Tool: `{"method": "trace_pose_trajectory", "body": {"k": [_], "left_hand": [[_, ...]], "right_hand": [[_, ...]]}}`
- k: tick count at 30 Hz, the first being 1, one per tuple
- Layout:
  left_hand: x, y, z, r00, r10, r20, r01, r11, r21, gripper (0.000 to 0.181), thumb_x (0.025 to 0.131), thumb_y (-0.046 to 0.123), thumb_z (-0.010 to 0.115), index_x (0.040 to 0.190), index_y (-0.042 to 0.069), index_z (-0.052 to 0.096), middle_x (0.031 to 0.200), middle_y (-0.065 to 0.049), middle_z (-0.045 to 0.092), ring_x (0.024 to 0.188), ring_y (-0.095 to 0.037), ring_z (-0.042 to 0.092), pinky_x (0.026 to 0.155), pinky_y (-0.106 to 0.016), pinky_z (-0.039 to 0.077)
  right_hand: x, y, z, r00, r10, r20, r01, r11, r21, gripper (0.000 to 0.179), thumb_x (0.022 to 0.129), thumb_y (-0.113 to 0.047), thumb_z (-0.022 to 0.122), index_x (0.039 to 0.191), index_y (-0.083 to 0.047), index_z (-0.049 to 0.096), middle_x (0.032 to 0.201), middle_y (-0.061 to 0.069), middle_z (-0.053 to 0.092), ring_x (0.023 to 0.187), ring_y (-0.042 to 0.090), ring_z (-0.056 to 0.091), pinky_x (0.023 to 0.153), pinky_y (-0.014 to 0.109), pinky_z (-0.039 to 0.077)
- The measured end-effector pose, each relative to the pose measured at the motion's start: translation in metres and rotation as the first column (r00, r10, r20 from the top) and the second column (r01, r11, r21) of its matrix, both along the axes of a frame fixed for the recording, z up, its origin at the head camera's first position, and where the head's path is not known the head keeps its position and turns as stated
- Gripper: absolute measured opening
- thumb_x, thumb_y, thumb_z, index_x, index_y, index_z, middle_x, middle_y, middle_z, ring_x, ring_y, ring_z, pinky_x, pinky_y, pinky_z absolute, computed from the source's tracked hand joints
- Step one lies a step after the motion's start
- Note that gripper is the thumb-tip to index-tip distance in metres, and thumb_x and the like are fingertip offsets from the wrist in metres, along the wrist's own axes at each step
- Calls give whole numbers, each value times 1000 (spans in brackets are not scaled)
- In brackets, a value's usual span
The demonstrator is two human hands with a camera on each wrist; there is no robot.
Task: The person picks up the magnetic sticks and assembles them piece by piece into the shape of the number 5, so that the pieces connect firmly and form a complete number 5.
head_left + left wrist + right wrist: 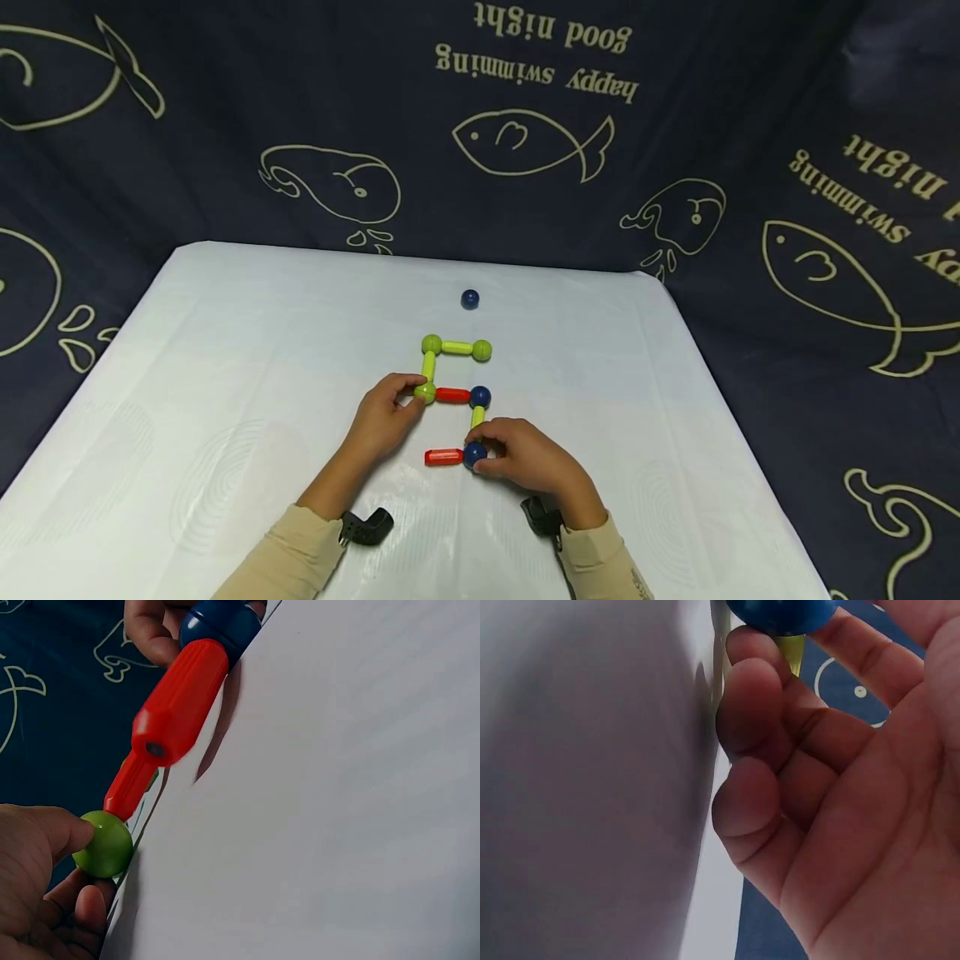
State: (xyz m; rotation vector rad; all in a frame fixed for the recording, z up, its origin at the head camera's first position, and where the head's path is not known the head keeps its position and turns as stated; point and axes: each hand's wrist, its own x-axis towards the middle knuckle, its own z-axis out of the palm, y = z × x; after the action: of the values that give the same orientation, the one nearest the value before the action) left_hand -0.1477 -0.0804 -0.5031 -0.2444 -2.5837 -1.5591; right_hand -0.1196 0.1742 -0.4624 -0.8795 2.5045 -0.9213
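Observation:
Magnetic rods and balls form a stepped, S-like figure on the table. My left hand (386,419) pinches the green ball (425,392) at the figure's left corner between thumb and fingers. From that ball a red rod (453,396) runs right to a blue ball (480,397), and a green rod (428,367) leads away to another green ball (431,343). My right hand (525,454) grips the nearest blue ball (475,454), its fingers partly over the green rod (477,419) behind. A second red rod (180,705) sticks out from this ball, its outer end free.
At the far end, a green rod (457,347) joins a green ball (482,350). A loose blue ball (470,299) lies beyond the figure. The white-covered table (600,350) meets a dark curtain (420,100) with fish drawings at its back and sides.

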Motion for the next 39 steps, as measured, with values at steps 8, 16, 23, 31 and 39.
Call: {"method": "trace_pose_trajectory", "body": {"k": [8, 16, 23, 31, 39], "left_hand": [[0, 0, 0, 1000, 3, 18, -2, 1000, -25, 28, 90, 10, 72, 118, 11, 69, 110, -6, 67, 87, -17, 59, 71, -32, 47], [1, 1, -1, 1000, 3, 4, -3, 1000, -22, 27, 91, 11, 71, 117, 10, 69, 110, -6, 67, 94, -20, 62, 73, -32, 48], [1, 1, 0, 1000, 1, -2, -1, 1000, -9, 28, 90, 10, 71, 117, 10, 69, 109, -6, 67, 91, -20, 62, 72, -31, 48], [-1, -2, 3, 992, -14, 123, 11, 1000, 24, 28, 93, 13, 68, 121, 11, 67, 113, -6, 67, 101, -21, 63, 80, -36, 48], [-18, -13, 26, 971, -158, 182, 162, 987, -6, 30, 96, 15, 65, 123, 4, 65, 112, -10, 68, 101, -25, 64, 83, -39, 52]], "right_hand": [[-1, 1, 0, 1000, 13, -15, -13, 1000, 8, 24, 89, -22, 77, 110, -20, 67, 88, -10, 58, 79, 8, 52, 71, 25, 45], [-2, 1, -2, 1000, 15, -20, -15, 1000, -4, 25, 88, -24, 78, 108, -20, 64, 83, -3, 58, 76, 8, 51, 67, 24, 43], [-2, 2, -2, 1000, 5, -2, -5, 1000, -1, 26, 88, -25, 78, 109, -21, 63, 83, -5, 57, 76, 8, 51, 67, 24, 43], [-1, 2, -3, 999, -8, 32, 9, 1000, -28, 25, 88, -24, 78, 108, -21, 62, 81, -9, 54, 75, 7, 50, 66, 24, 43], [-2, 2, -1, 999, -13, 43, 13, 1000, -6, 25, 89, -26, 77, 109, -24, 61, 83, -6, 56, 77, 8, 51, 67, 25, 43]]}}
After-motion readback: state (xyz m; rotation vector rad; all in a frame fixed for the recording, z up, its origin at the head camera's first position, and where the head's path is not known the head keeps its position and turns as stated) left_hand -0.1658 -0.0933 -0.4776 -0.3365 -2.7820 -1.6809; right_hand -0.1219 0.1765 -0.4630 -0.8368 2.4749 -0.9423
